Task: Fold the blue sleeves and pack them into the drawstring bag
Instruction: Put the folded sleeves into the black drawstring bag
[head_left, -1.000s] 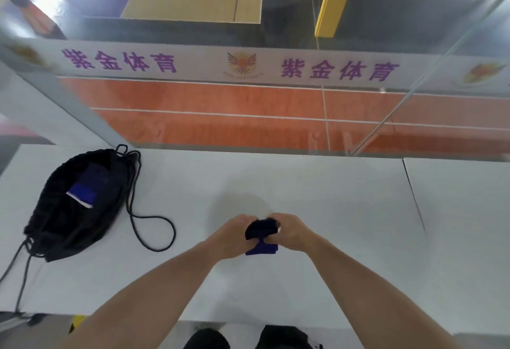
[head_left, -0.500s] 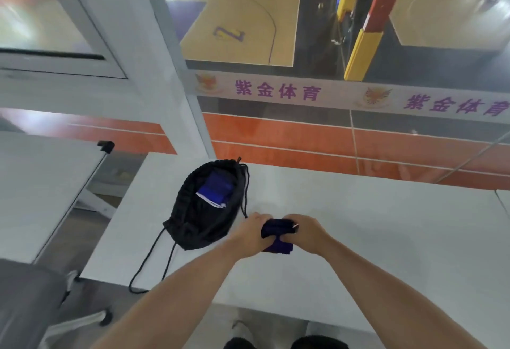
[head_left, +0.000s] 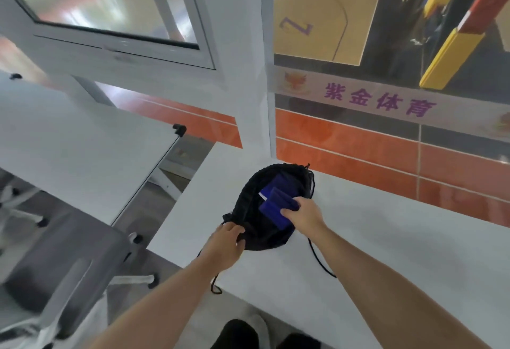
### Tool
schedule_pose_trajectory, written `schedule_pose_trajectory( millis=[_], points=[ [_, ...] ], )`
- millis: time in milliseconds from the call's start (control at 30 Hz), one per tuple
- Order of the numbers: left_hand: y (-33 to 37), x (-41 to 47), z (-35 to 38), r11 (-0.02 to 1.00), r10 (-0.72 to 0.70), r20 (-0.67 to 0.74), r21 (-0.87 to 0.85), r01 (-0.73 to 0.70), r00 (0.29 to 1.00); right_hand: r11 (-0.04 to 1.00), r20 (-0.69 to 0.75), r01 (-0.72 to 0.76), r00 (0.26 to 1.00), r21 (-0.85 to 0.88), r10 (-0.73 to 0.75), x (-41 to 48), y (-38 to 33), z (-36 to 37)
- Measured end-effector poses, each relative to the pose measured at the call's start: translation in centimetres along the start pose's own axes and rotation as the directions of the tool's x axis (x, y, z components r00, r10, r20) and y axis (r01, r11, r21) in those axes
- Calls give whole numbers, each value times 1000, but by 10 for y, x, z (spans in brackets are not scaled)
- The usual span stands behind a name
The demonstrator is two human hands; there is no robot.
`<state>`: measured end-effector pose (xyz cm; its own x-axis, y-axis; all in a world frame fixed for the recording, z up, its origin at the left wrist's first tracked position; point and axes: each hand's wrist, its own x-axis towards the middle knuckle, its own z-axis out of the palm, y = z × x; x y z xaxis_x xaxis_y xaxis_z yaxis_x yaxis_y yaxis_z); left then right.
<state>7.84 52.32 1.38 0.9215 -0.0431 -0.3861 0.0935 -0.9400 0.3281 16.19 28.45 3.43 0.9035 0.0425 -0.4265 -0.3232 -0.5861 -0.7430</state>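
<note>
A black drawstring bag lies open on the white table near its left end. My right hand holds a folded blue sleeve inside the bag's mouth. Under it, deeper in the bag, lies another folded blue sleeve with a white edge. My left hand grips the bag's near rim at the lower left. The bag's black cord trails across the table to the right of my right forearm.
A second white table stands to the left, across a gap. A grey chair sits below it. A white window post and an orange wall band run behind the table. My dark shoes show at the bottom.
My view swung left toward the bag. Both hands left the middle of the table: the right carried the folded sleeve into the bag, the left let go of it and took the bag's rim.
</note>
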Motion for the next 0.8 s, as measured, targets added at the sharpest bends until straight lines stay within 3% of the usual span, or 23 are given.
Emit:
schedule_pose_trajectory(
  millis=[133, 300, 467, 567, 733, 800],
  points=[
    [-25, 25, -2, 992, 77, 54, 95, -82, 996, 996, 11, -86, 996, -5, 86, 25, -18, 40],
    [-55, 64, 2, 941, 237, 175, 202, -271, 956, 941, 16, -259, 963, -218, 269, 37, -16, 83],
    [-74, 91, 0, 922, 323, 248, 135, -362, 913, 875, -44, -417, 907, -245, 419, 45, -14, 101],
    [-77, 101, 2, 946, 303, 263, 31, -322, 916, 856, -44, -473, 879, -209, 475, 49, -12, 105],
    [-77, 114, 11, 964, 252, 225, -141, -225, 941, 840, -22, -537, 841, 72, 540, 59, 3, 112],
    [-77, 116, 13, 961, 245, 206, -180, -210, 947, 840, -74, -532, 839, 104, 540, 61, 7, 117]
  ],
)
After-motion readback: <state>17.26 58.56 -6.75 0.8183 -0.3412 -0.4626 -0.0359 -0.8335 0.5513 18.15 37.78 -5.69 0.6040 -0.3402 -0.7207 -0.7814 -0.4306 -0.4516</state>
